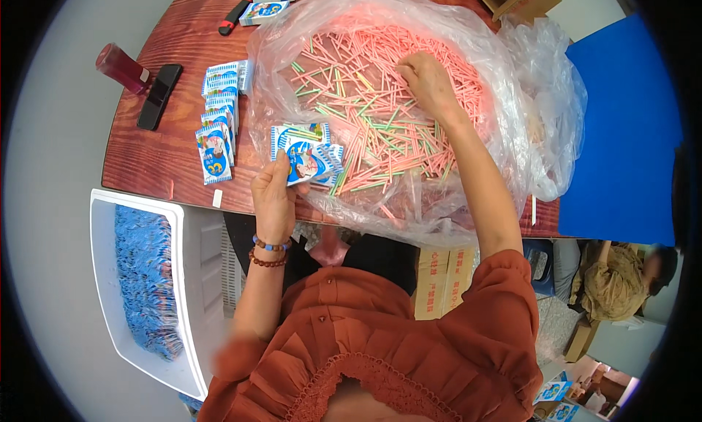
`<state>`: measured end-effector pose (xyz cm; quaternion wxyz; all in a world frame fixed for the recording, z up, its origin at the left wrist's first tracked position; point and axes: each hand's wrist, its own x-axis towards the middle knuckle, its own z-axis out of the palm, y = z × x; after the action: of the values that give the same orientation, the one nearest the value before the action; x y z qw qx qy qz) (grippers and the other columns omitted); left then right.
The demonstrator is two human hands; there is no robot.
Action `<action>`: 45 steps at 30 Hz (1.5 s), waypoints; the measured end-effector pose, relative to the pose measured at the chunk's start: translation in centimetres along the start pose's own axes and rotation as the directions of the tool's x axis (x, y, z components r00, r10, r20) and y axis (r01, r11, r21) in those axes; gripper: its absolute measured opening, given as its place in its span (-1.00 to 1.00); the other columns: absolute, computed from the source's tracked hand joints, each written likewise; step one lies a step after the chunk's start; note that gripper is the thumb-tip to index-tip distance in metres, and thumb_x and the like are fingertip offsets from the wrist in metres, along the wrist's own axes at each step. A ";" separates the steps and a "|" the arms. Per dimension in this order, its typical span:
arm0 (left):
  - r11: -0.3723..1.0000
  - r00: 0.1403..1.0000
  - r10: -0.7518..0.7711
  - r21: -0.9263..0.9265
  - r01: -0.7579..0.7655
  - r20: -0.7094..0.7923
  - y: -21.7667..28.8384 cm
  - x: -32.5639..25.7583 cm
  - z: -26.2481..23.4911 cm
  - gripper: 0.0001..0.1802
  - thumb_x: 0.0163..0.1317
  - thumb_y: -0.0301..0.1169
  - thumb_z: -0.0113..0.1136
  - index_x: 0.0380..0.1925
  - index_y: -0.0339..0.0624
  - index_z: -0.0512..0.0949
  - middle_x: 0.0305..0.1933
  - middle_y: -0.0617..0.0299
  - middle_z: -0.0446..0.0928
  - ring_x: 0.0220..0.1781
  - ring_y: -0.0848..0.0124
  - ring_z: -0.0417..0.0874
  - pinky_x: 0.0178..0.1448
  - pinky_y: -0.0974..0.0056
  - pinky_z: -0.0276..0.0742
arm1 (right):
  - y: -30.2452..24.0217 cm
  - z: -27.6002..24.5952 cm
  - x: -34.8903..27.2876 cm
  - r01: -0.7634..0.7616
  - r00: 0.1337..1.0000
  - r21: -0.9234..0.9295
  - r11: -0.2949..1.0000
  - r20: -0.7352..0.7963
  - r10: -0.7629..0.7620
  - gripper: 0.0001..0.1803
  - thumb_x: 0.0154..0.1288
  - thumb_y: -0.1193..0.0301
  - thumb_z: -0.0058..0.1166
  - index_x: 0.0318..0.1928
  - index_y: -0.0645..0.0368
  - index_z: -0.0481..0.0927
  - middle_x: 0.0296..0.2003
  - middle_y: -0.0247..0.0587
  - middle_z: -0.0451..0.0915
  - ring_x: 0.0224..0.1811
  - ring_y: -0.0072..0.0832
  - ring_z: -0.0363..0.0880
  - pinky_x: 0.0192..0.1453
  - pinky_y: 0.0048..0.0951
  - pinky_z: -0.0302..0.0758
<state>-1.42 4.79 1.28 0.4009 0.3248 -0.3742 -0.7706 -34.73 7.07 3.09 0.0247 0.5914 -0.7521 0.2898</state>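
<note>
My left hand (272,191) is closed on several small blue-and-white packets (310,164), thumb on top, at the near left edge of a clear plastic bag (274,78). A few pale green and yellow sticks (303,134) lie across the farther packet. Spread over the opened bag is a heap of thin pink sticks (365,38), with green and yellow ones among them. Above the heap's right part is my right hand (431,85), its fingers bent and drawn together. Whether sticks are between those fingertips is hidden.
Left of the bag lies an overlapping row of packets (217,140). Beyond are a phone (159,96), a red bottle (123,69), a box cutter (234,17) and small packs (265,12). A white bin (179,276) full of packets stands lower left. Another person (618,283) sits at right.
</note>
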 end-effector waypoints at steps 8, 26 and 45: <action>0.999 0.999 -0.026 -0.030 0.027 0.026 -0.2 0.4 0.4 -0.69 0.42 -0.24 0.04 -0.31 -0.24 0.63 -0.37 0.33 0.62 -0.38 0.62 0.61 -0.42 0.50 0.53 | -0.9 3.5 6.2 -0.064 0.966 -0.625 0.778 0.158 0.206 -0.78 0.22 0.38 0.00 -0.24 0.19 0.65 -0.22 0.00 0.63 -0.09 -0.16 0.61 -0.06 -0.05 0.47; 0.995 0.998 -0.052 -0.085 0.054 0.028 -0.2 0.1 -1.2 -0.73 0.42 -0.26 0.04 -0.24 -0.21 0.61 -0.26 0.30 0.64 -0.31 0.57 0.63 -0.32 0.45 0.56 | 2.1 1.7 3.4 -0.236 0.937 -0.076 0.969 0.247 0.248 -0.74 0.42 0.32 -0.13 -0.09 0.24 0.49 -0.20 -0.11 0.60 -0.11 -0.29 0.58 0.01 -0.18 0.46; 0.980 0.998 -0.061 -0.192 0.056 -0.019 -0.9 0.7 0.9 -0.67 0.43 -0.23 0.02 -0.29 -0.28 0.60 -0.31 0.21 0.64 -0.41 0.50 0.61 -0.33 0.40 0.56 | -4.4 0.5 -0.7 -0.207 0.953 0.978 0.032 0.194 0.231 -0.69 0.48 0.39 -0.16 -0.13 0.47 0.50 -0.11 0.12 0.62 0.06 -0.24 0.58 0.29 -0.25 0.41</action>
<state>-2.78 4.86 0.83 0.4121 0.3051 -0.2837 -0.8103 -30.37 6.84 4.20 -0.4212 0.3245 -0.4336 0.7275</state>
